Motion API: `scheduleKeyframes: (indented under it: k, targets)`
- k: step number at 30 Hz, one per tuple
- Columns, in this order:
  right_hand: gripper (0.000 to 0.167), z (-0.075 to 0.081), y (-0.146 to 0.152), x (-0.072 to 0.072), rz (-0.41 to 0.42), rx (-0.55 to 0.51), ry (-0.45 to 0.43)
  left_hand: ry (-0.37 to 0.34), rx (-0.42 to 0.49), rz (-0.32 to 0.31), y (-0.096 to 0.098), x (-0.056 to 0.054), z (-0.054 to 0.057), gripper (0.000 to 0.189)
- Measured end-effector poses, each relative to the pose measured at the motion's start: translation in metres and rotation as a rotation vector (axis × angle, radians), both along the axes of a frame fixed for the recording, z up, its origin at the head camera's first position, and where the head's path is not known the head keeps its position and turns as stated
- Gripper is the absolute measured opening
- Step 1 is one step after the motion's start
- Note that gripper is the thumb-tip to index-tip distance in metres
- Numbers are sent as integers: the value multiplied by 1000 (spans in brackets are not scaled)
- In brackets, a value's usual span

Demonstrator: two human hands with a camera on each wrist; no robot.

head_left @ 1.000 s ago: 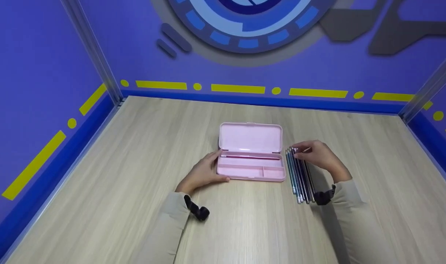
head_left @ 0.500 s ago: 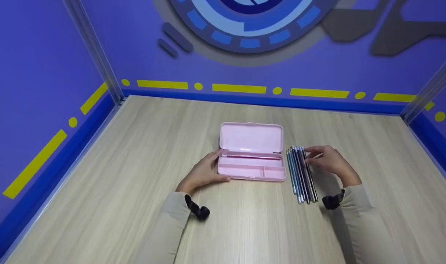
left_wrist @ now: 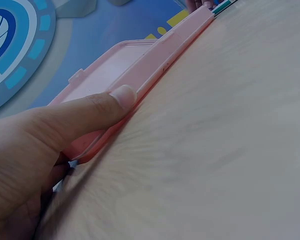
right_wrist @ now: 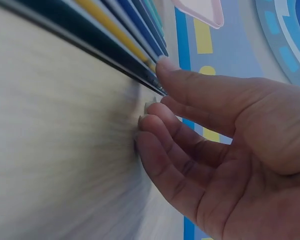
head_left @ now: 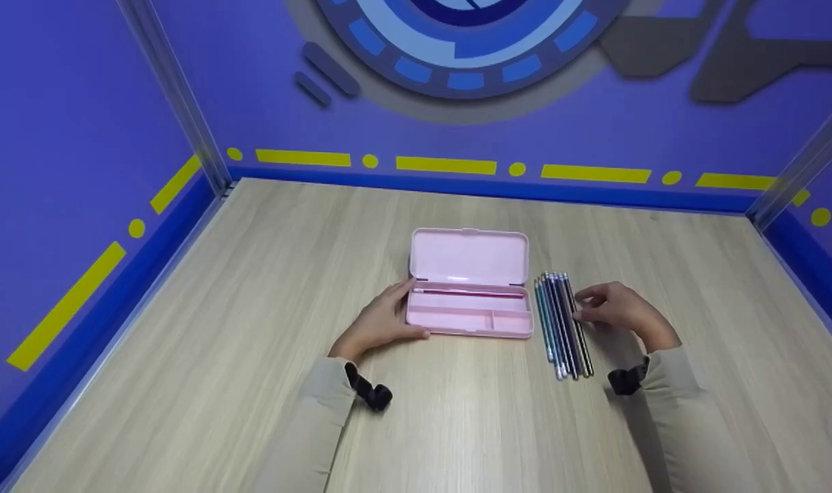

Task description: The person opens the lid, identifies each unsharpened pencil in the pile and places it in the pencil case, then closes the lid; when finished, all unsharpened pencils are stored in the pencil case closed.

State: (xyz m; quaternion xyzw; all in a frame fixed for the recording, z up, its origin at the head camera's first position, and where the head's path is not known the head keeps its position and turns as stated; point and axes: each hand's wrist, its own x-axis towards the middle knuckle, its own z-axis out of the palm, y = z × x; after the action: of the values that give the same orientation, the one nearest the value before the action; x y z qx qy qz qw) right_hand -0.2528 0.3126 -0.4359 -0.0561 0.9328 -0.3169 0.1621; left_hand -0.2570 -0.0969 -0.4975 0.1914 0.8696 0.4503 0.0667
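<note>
A pink pencil case [head_left: 469,322] lies on the table with its lid raised. Inside its back compartment lies one dark red pencil [head_left: 470,294]. My left hand [head_left: 378,322] grips the case's left end; its thumb [left_wrist: 110,102] presses the front wall, and the other fingers are mostly hidden behind. Right of the case, several pencils [head_left: 559,329] in teal, blue and dark colours lie side by side. My right hand [head_left: 621,311] is at their right edge, fingers loosely bent, thumb [right_wrist: 177,75] and forefinger apart at the outermost pencil. Nothing is lifted.
The wooden table [head_left: 285,274] is bounded by a blue back wall [head_left: 450,137] and side walls. Black wrist cameras sit at both cuffs, the right one [head_left: 626,380] close beside the pencils' near ends.
My right hand has moved from over the top of the pencils to their right edge, then slightly nearer to me. My left hand and the pencil case have stayed in place.
</note>
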Motion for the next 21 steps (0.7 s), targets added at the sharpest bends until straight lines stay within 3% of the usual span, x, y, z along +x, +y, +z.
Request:
scheduleKeyframes:
  k: [12,21]
  targets:
    - [61,-4,-2,-2,-65,-56,-58,-11,12,2,0,0,-1,100]
    - [60,-4,-4,-1,-100,-61,-34,11,-4,-8,0,-2,-1,100]
